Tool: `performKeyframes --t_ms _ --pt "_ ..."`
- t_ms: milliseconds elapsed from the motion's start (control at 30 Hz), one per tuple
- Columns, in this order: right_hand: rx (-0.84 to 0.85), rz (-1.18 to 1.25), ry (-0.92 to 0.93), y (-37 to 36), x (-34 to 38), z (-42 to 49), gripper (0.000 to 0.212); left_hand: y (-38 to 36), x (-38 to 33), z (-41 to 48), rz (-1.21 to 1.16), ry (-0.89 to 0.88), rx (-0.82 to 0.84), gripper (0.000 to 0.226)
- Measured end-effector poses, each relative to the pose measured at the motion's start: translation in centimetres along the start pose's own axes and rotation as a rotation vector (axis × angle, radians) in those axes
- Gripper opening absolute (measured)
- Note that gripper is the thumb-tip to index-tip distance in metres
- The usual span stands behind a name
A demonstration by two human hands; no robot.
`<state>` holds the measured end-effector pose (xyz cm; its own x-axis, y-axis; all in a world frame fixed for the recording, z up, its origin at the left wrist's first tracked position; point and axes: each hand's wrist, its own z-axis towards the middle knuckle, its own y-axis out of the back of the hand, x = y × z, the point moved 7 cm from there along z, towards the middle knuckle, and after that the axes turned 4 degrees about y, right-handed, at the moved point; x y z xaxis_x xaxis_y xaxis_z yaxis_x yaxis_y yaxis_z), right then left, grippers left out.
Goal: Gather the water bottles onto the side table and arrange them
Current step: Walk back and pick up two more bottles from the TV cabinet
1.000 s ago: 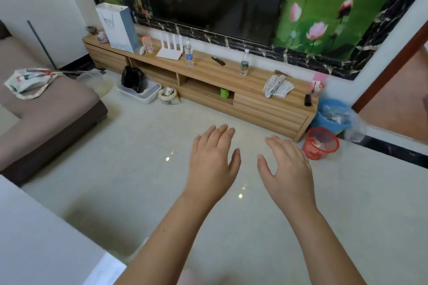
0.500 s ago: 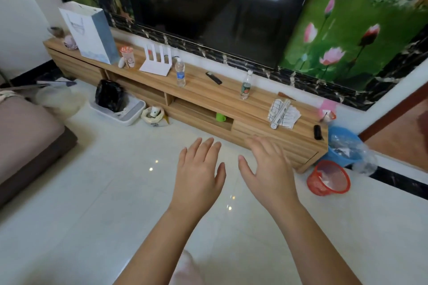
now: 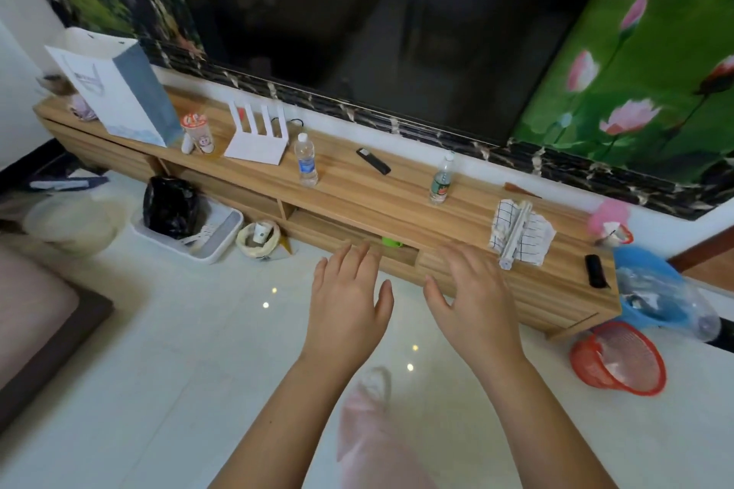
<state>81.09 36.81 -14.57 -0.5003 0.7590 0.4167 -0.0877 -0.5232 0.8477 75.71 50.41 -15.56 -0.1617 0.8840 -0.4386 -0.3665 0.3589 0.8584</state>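
A long wooden surface (image 3: 357,191) ran under a dark television (image 3: 357,32). On it two water bottles stood upright and well apart: a blue-labelled bottle (image 3: 306,160) beside a white stand (image 3: 258,139), and a green-labelled bottle (image 3: 441,179) near a black remote (image 3: 373,161). The left hand (image 3: 345,310) and right hand (image 3: 472,302) hovered short of them, fingers spread, holding nothing. Each bottle would best be gripped around its middle and lifted straight up, clear of its neighbours.
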Motion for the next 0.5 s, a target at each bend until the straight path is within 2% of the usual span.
performKeyframes --t_ms 167,500 --pt "0.021 0.018 -0.085 -3.3 -3.7 9.6 0.044 -3.3 1.1 11.1 -0.011 -0.051 0.086 0.045" --pt "0.02 0.014 -0.307 -10.4 -11.0 23.9 0.04 -10.1 5.9 27.9 -0.068 -0.031 0.205 0.045"
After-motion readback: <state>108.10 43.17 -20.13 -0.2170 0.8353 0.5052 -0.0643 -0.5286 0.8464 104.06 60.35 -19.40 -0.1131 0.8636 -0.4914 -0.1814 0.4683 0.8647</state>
